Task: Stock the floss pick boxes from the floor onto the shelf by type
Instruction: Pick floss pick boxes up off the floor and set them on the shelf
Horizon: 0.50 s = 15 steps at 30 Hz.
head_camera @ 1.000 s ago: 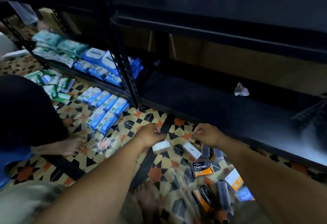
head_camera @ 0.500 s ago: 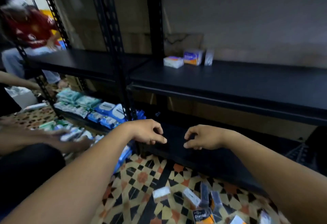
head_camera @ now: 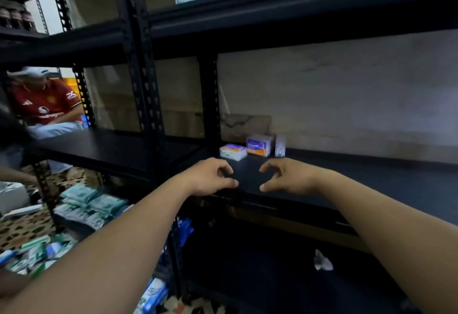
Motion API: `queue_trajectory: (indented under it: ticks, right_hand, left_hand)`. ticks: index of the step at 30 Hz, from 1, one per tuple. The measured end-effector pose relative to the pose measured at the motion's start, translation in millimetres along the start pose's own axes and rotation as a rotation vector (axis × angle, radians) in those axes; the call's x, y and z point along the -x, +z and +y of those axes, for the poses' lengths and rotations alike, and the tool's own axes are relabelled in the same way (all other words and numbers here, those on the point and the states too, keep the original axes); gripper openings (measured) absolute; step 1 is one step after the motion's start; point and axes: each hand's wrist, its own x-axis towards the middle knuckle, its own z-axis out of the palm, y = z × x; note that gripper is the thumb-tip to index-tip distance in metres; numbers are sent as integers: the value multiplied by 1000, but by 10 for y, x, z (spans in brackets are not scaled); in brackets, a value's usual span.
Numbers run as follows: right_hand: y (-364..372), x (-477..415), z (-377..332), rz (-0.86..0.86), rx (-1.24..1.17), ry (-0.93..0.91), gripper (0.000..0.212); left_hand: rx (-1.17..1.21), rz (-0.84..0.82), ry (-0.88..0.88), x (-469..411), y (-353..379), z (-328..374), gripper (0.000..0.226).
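The left hand (head_camera: 210, 176) and right hand (head_camera: 287, 176) hang mid-frame, fingers curled toward each other. Whether they grip anything, I can't tell. Just above them, three floss pick boxes (head_camera: 259, 145) sit on the black shelf (head_camera: 371, 175) — close together.

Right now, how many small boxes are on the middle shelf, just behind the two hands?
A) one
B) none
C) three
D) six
C: three are on the middle shelf, namely a flat white box, a purple and orange Smooth box and a narrow white box.
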Motion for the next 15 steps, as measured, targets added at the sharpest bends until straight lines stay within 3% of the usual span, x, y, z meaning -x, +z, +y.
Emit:
queue_trajectory:
  ticks: [4,9,15]
  right_hand:
    - [88,-249,370,28,-53,74,57]
    - [220,-488,740,260,-117,110,42]
    - [119,-879,927,322,-114,146,38]
  left_hand:
    - [87,22,-51,-309,188,-184,34]
    - [155,146,-92,-732,410,-371,28]
    - [205,266,-131,-1227,465,-499,21]
